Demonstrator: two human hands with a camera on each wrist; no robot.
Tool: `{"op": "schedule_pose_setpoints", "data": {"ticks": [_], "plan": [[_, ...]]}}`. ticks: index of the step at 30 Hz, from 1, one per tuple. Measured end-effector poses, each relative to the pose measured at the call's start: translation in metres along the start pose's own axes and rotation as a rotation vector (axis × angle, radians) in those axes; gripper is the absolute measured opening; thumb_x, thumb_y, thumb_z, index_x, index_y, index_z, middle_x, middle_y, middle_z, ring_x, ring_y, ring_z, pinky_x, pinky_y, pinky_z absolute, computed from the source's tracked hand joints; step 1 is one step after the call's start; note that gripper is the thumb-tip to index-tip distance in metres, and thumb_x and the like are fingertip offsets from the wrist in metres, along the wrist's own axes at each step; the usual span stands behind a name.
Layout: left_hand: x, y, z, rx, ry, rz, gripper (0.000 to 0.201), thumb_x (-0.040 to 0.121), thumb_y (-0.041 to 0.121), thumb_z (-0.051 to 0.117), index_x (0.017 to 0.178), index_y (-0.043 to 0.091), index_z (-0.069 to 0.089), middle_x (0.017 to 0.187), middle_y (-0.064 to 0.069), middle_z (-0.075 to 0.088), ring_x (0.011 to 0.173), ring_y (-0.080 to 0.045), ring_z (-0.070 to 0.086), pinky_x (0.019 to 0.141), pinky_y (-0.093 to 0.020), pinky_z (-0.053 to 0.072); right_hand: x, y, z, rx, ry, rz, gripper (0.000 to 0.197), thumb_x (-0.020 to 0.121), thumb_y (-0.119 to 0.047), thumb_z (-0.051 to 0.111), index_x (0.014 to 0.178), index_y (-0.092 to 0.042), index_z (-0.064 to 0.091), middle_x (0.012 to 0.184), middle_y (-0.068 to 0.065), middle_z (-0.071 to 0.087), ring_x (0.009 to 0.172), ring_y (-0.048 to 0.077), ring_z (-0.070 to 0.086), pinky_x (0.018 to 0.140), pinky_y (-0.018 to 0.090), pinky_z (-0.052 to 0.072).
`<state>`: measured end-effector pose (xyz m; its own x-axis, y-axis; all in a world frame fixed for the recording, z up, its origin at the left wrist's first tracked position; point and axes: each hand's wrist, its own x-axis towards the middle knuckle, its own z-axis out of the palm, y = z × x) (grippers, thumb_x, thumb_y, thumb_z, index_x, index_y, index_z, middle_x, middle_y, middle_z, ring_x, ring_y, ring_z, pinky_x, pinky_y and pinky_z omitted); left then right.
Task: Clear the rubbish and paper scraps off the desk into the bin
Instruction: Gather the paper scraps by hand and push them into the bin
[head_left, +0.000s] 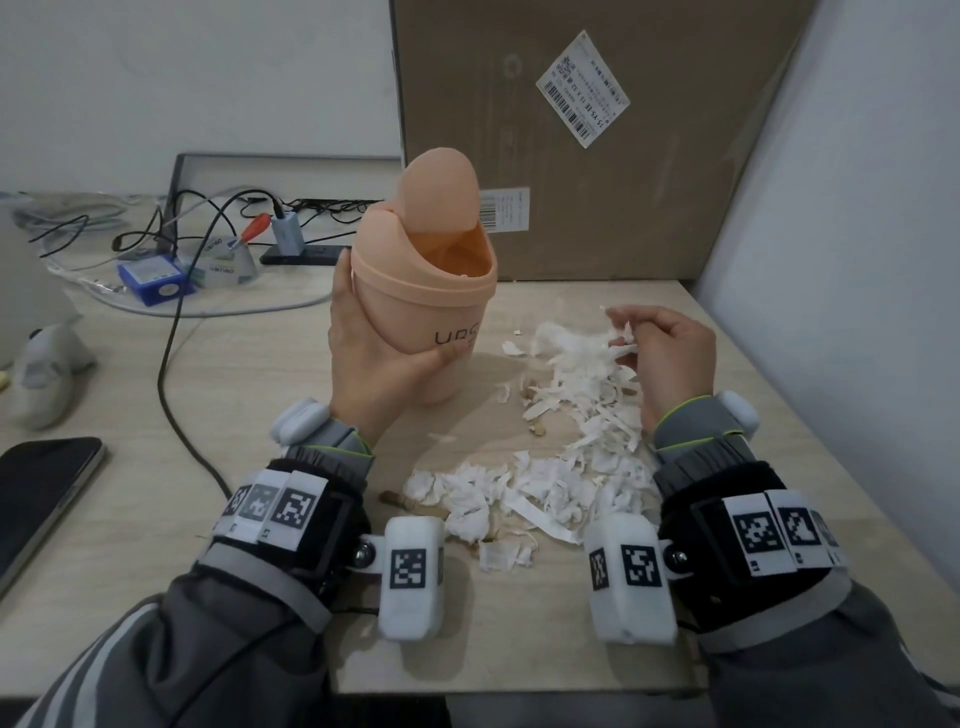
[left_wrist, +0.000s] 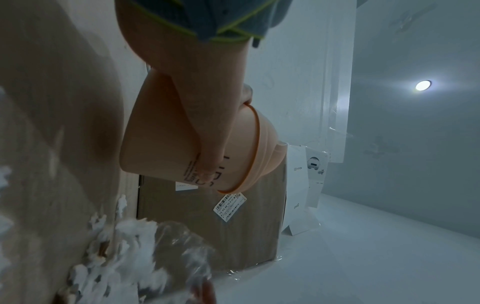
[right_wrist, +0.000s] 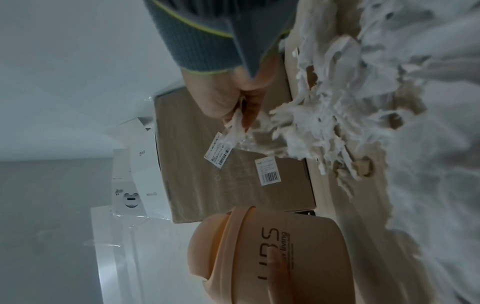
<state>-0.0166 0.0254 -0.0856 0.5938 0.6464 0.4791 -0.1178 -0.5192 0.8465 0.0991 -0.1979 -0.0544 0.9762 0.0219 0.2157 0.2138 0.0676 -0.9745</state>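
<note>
Currently the peach swing-lid bin (head_left: 423, 296) is gripped, tilted, by the left hand (head_left: 363, 353); paper scraps (head_left: 621, 343) are pinched by the right hand (head_left: 665, 353) above the pile (head_left: 545, 488) on the counter (head_left: 727, 374). Next, judged: scraps carried into the bin's mouth.

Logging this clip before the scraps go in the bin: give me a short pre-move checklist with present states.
1. Left hand holds the bin firmly: ok.
2. Bin's swing lid tipped open, mouth clear: ok.
3. Right hand pinches paper scraps: ok.
4. Right hand over the bin mouth: not ok, it is off to the bin's right.
5. Desk cleared: not ok, a scrap pile remains.
6. Room left inside the bin: cannot tell.
</note>
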Motion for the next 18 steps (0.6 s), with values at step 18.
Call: {"op": "schedule_pose_setpoints", "data": {"ticks": [18], "plan": [[0.0017,-0.0023,0.0001,0.013,-0.006,0.002,0.137,0.045,0.061,0.089,0.152,0.041,0.005,0.156,0.006,0.031,0.143,-0.02,0.036,0.114,-0.052,0.038,0.0035,0.0101,-0.0028,-0.245,-0.014,0.119,0.04,0.071,-0.024,0.076,0.051,-0.019,0.042,0.057,0.002,0.049,0.071,0.033,0.062,0.072,0.045,0.053]]}}
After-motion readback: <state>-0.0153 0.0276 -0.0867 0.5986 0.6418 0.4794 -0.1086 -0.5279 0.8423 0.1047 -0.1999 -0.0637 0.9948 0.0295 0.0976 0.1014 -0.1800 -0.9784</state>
